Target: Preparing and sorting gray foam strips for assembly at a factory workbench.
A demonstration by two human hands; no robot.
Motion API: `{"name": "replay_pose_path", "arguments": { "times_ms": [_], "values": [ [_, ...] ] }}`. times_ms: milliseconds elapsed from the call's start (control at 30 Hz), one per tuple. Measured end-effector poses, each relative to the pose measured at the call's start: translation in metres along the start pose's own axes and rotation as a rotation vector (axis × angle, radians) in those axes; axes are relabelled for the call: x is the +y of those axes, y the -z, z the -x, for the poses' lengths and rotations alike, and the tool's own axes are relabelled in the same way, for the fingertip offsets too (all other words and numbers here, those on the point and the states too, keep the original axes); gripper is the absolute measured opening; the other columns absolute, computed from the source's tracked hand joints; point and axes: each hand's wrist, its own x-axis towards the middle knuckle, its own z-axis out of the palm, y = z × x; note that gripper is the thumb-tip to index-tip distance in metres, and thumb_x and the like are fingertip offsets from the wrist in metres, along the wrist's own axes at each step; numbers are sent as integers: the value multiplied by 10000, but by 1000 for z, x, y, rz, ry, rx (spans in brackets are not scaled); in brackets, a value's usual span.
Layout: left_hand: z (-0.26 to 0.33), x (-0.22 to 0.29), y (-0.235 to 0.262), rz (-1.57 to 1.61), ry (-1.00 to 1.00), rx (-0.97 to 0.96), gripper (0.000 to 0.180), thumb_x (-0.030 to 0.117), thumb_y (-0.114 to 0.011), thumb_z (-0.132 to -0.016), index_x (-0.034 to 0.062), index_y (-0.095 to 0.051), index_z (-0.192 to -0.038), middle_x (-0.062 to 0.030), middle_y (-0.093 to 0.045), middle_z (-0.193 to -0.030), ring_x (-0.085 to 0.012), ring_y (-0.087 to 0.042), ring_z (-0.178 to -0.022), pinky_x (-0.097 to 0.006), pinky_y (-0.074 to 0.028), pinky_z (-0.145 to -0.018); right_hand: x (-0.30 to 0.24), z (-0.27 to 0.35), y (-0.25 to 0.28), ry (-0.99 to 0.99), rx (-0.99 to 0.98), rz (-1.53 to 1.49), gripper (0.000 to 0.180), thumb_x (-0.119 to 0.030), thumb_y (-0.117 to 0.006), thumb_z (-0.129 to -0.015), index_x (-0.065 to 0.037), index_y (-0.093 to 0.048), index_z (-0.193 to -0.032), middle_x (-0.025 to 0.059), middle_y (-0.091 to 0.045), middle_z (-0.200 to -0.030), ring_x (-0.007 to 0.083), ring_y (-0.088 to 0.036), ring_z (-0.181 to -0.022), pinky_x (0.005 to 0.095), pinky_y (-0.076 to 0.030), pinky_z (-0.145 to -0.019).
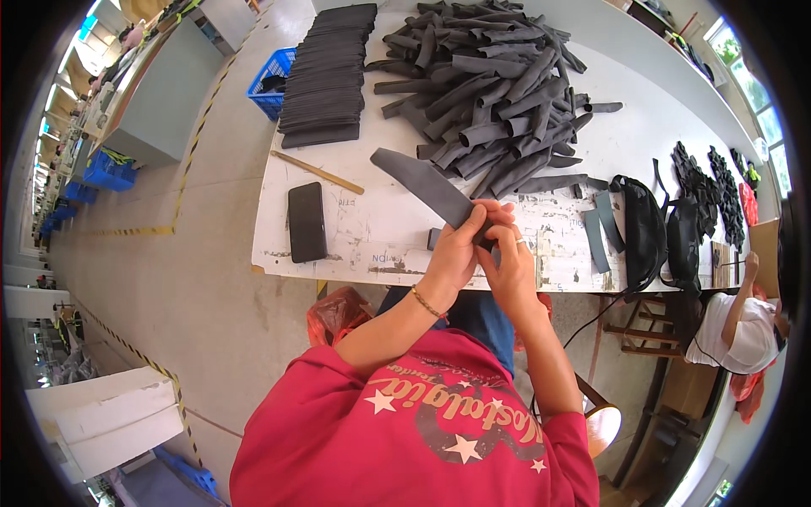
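A dark grey fabric strip [424, 186] is held above the near part of the table, pointing up to the left. My left hand [456, 258] pinches it near its lower end between thumb and fingers. Right beside it, my right hand [511, 264] has its fingers closed on the same end; the fingers partly hide what that end looks like. Beyond the hands lies a large loose pile of similar dark grey fabric pieces [507, 93], many curled into tubes. Back left, a neat stack of flat dark strips [325, 76] runs along the table.
On the white table [355, 228] lie a black phone [307, 222] and a wooden stick [317, 171]. To the right are grey-green strips [601, 232] and black bags [644, 241]. A blue basket [272, 83] stands past the left edge. Another person [735, 329] sits far right.
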Motion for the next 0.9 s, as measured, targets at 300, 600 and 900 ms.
{"name": "replay_pose_path", "arguments": {
  "times_ms": [300,600,900],
  "values": [
    [-16,37,-4,-30,-186,125,307,284,-563,-995,5,-583,-1123,-132,-688,-939,-272,-669,-962,-394,-515,-910,12,-4,25,190,-16,56,183,28,-713,-769,-10,-588,-898,131,-600,-941,327,-610,-780,407,-494,-637],
    [-6,28,-22,-38,-241,-30,272,257,-531,-1009,11,-585,-1110,-126,-690,-926,-329,-660,-1030,-437,-490,-976,-4,-30,29,391,71,41,241,74,-718,-708,-11,-579,-885,114,-599,-915,291,-601,-750,389,-501,-611],
    [-6,20,-16,28,-255,-17,280,249,-517,-1014,1,-579,-1128,-135,-690,-960,-366,-627,-1101,-450,-451,-1038,-5,-31,21,364,42,22,238,74,-709,-712,-10,-579,-892,112,-600,-923,294,-611,-792,393,-514,-641]
  ]
}}
